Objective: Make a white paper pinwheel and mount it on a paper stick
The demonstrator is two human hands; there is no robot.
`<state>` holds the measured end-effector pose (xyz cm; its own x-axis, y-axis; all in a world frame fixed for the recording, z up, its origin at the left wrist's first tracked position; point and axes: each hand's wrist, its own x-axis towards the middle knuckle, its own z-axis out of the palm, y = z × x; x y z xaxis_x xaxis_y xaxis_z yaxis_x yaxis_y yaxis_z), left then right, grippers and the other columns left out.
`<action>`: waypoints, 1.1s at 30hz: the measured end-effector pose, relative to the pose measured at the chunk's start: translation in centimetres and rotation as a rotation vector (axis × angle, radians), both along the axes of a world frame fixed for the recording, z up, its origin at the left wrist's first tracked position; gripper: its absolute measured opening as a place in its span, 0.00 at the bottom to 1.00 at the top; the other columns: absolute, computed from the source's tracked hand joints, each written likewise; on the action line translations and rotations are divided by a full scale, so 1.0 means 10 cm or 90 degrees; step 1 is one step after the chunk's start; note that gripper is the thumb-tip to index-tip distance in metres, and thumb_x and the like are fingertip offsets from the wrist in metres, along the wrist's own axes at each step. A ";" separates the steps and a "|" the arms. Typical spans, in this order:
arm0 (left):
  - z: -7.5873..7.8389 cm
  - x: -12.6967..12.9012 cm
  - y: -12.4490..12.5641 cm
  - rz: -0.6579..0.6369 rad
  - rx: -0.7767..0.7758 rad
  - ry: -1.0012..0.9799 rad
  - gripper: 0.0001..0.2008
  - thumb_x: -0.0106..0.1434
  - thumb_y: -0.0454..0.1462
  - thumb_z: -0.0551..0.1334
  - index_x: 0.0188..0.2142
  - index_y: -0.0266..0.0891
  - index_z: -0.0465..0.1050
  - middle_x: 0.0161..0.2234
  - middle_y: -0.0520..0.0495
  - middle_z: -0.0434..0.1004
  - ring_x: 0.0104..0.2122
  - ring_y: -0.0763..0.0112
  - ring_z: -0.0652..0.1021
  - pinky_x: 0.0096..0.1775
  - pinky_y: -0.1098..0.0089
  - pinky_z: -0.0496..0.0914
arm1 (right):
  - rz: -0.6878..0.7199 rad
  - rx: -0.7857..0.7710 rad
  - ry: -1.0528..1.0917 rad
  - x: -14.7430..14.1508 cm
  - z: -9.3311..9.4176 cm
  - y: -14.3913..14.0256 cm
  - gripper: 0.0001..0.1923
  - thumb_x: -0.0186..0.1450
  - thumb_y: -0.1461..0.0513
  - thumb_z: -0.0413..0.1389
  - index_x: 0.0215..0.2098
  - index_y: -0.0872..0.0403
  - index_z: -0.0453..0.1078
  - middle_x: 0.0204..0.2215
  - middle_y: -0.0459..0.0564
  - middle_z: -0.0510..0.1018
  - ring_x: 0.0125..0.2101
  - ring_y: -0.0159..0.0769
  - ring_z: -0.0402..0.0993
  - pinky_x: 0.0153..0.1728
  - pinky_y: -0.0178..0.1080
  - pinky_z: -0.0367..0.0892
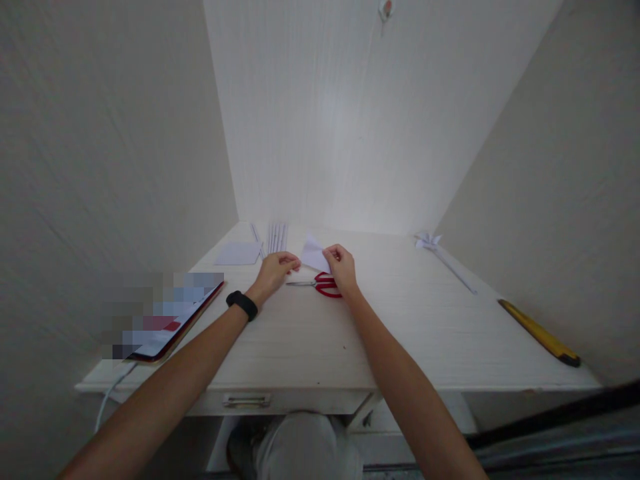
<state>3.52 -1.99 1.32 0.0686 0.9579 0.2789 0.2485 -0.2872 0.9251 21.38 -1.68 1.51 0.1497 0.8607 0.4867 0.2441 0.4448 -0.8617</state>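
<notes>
My right hand [341, 268] pinches the right side of a small piece of white paper [313, 253], which is held up at an angle above the table. My left hand [278, 269], with a black band on the wrist, has its thumb and fingers drawn together right by the paper's left corner. Whether those fingertips grip the corner or anything else I cannot tell. Just below the paper lie red-handled scissors [327, 285], blades toward the left, partly behind my right hand.
At the back left are a flat paper sheet [237, 253] and several thin paper strips [278, 237]. A tablet-like device [175, 327] with a cable sits at the left edge. On the right lie a paper pinwheel [429, 241] on a rolled stick and a yellow cutter [540, 333]. Walls enclose the white table.
</notes>
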 end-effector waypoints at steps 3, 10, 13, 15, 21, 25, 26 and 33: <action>0.00 0.02 0.00 0.000 -0.007 0.002 0.09 0.48 0.41 0.63 0.25 0.35 0.74 0.23 0.46 0.76 0.24 0.70 0.73 0.28 0.70 0.64 | -0.006 0.004 -0.004 0.00 0.00 0.00 0.10 0.56 0.56 0.52 0.25 0.54 0.66 0.22 0.44 0.70 0.25 0.31 0.64 0.28 0.34 0.59; 0.00 0.01 0.00 -0.001 -0.005 -0.009 0.09 0.48 0.40 0.64 0.25 0.35 0.74 0.24 0.45 0.76 0.25 0.69 0.74 0.28 0.71 0.65 | -0.012 0.021 -0.034 -0.01 0.00 0.02 0.09 0.57 0.57 0.51 0.26 0.54 0.66 0.23 0.45 0.69 0.26 0.32 0.64 0.30 0.35 0.60; -0.02 0.00 0.01 0.003 0.003 -0.006 0.09 0.49 0.40 0.64 0.25 0.35 0.73 0.23 0.46 0.75 0.24 0.70 0.73 0.28 0.71 0.65 | 0.009 0.018 -0.039 -0.01 -0.02 0.02 0.10 0.57 0.55 0.52 0.28 0.54 0.67 0.27 0.47 0.72 0.29 0.33 0.66 0.32 0.35 0.61; -0.02 -0.01 0.02 0.001 0.010 -0.005 0.10 0.49 0.41 0.63 0.25 0.35 0.74 0.23 0.46 0.76 0.25 0.70 0.74 0.29 0.70 0.65 | 0.030 0.006 -0.042 -0.02 -0.03 0.02 0.11 0.56 0.54 0.53 0.29 0.54 0.67 0.28 0.47 0.73 0.30 0.33 0.67 0.33 0.36 0.61; -0.02 0.00 0.01 -0.020 0.023 -0.003 0.10 0.50 0.41 0.63 0.26 0.36 0.74 0.23 0.46 0.76 0.25 0.69 0.74 0.29 0.70 0.65 | 0.065 -0.014 -0.084 -0.02 -0.03 0.00 0.08 0.56 0.57 0.54 0.25 0.54 0.67 0.24 0.43 0.71 0.27 0.31 0.65 0.30 0.35 0.60; -0.01 0.01 0.01 -0.015 0.023 0.006 0.09 0.50 0.41 0.63 0.26 0.35 0.73 0.23 0.46 0.76 0.25 0.69 0.74 0.29 0.70 0.65 | 0.047 -0.013 -0.097 -0.02 -0.01 0.00 0.08 0.55 0.57 0.55 0.23 0.54 0.67 0.21 0.42 0.69 0.25 0.30 0.63 0.29 0.35 0.58; -0.01 0.01 0.02 -0.013 0.024 0.006 0.09 0.50 0.41 0.63 0.26 0.35 0.73 0.23 0.46 0.76 0.25 0.69 0.74 0.29 0.70 0.65 | 0.043 -0.013 -0.098 -0.02 0.00 0.00 0.08 0.55 0.58 0.55 0.22 0.54 0.66 0.20 0.42 0.68 0.24 0.30 0.62 0.28 0.35 0.58; -0.05 -0.03 0.07 -0.005 0.029 -0.018 0.09 0.50 0.41 0.63 0.26 0.35 0.73 0.24 0.47 0.75 0.25 0.70 0.73 0.29 0.71 0.65 | 0.037 -0.014 -0.064 -0.01 -0.01 0.01 0.08 0.55 0.57 0.54 0.24 0.54 0.68 0.23 0.44 0.72 0.27 0.32 0.66 0.31 0.35 0.61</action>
